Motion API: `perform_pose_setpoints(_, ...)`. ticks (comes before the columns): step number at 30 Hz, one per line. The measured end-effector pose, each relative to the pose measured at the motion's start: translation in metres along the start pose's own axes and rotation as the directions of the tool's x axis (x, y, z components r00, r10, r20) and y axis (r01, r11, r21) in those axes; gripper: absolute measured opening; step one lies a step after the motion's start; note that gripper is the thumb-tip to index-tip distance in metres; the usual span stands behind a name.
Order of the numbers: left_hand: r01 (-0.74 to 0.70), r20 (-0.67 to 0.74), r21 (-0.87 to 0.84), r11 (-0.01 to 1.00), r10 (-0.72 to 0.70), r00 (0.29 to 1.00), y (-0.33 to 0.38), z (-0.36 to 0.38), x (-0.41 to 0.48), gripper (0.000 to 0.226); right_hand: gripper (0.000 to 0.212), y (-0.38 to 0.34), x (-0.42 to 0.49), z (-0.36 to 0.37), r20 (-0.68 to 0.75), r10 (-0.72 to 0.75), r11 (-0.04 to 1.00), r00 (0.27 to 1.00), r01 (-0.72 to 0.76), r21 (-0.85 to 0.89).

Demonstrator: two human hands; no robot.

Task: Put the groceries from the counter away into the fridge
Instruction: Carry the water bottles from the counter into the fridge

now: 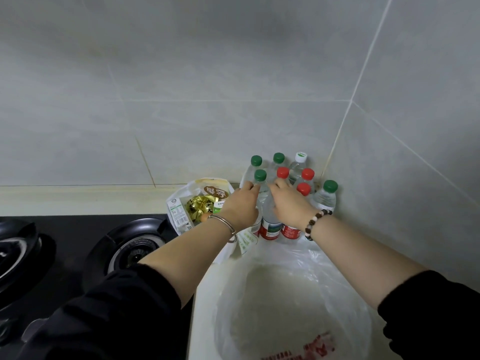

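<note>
Landmark: bottle cluster, upright on the counter in the tiled wall corner. All task items I can see are on this counter.

Nearest me, in front of the cluster: a clear plastic bag lies slack and open-mouthed on the counter. There is red print on its near edge, too blurred to read.

Left of the cluster and nearer to me: a black gas hob with two burners.

Left hand, metal bangle at the wrist: fingers curled round the neck of a green-capped bottle at the cluster's front left, just under the cap.

Right hand, bead bracelet at the wrist: fingers curled round the neck of a red-capped bottle, touching-close to the green one. My fingertips are hidden, so I cannot tell how tight either grip is.

Cluster count: four green caps, three red caps and one white cap with a green mark at the back. Contents are clear. The red-capped bottles have red labels with a small picture, text unreadable.

Just left of the cluster, against the wall: a snack packet. It has a brown oval with white Chinese characters, a gold foil item inside and a white barcode label.
</note>
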State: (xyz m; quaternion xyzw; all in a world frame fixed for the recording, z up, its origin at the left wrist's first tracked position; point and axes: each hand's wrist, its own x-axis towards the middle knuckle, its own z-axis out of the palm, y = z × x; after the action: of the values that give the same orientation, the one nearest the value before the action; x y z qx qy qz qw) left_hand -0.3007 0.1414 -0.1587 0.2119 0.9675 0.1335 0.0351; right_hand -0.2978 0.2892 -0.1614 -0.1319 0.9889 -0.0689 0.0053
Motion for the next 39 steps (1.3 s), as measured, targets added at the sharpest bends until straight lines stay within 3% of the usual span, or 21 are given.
perform_pose_setpoints(4,0.004,0.008,0.119,0.993,-0.005,1.000,-0.005,-0.006,0.001,0.042,0.033,-0.001,-0.004,-0.002,0.037,-0.033,0.995,0.999,0.036,-0.090)
perform_pose_setpoints(8,0.010,0.027,0.086,0.996,-0.013,1.000,-0.005,-0.006,-0.001,0.037,0.026,-0.002,-0.008,-0.006,0.029,-0.060,0.982,0.998,0.065,-0.177)
perform_pose_setpoints(13,0.021,0.001,0.039,0.999,-0.021,1.000,0.004,-0.010,-0.003,0.037,0.019,-0.006,-0.011,-0.007,0.003,0.037,0.997,0.999,-0.037,-0.064)
perform_pose_setpoints(17,0.022,-0.027,0.011,1.000,-0.021,0.999,0.014,-0.014,-0.011,0.028,0.019,-0.012,-0.022,-0.012,-0.098,0.170,0.985,0.981,-0.167,0.043)
perform_pose_setpoints(20,0.056,-0.087,-0.036,0.998,-0.059,0.994,0.013,-0.026,-0.021,0.026,0.021,-0.013,-0.028,-0.028,-0.177,0.188,0.981,0.966,-0.174,0.091)
perform_pose_setpoints(30,0.093,-0.348,-0.088,0.992,-0.118,0.930,0.017,-0.085,-0.076,0.024,0.021,-0.067,-0.052,-0.103,-0.432,0.043,0.993,0.901,0.010,0.119)
perform_pose_setpoints(39,0.368,-0.494,-0.097,0.925,-0.366,0.789,-0.019,-0.112,-0.179,0.029,0.017,-0.153,-0.048,-0.095,-0.439,-0.181,0.904,0.880,0.325,0.277)
